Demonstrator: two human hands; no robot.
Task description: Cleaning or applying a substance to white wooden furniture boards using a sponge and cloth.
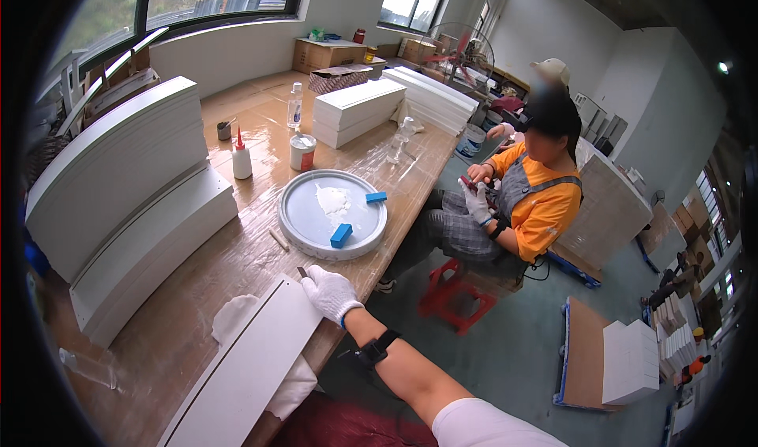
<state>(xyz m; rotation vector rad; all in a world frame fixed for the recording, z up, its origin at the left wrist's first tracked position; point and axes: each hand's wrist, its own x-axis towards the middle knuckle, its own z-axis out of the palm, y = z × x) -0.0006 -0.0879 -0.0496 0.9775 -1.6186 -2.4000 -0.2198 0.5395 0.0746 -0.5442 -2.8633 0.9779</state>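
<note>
the right hand, in a white knitted glove (330, 293), has its fingers closed around a small, narrow dark tool (302, 272); only the tip shows past the fingers, perhaps because a short hold gives better control. the left hand is out of view, so i cannot tell what its grip is.

the gloved hand is at the far end of a long white board with a dark lengthwise groove (257, 360), which lies slantwise along the near edge of the film-covered brown table (257, 230); whether the palm presses on the board i cannot tell. a crumpled white cloth (296, 388) shows from under both sides, likely padding that protects the board's finish.

just beyond is a round pale-grey lid with a raised rim (324, 252), seemingly used as a tray: its rim would contain the smeared white paste (332, 200) and two blue rectangular blocks (341, 235). a pale thin stick (279, 238) is just beside it, within easy reach.

farther left, tall curved white panels (126, 170) stand on edge, probably to save room. across the table, a co-worker in an orange shirt (545, 222) sits on a red plastic stool (458, 297).
</note>
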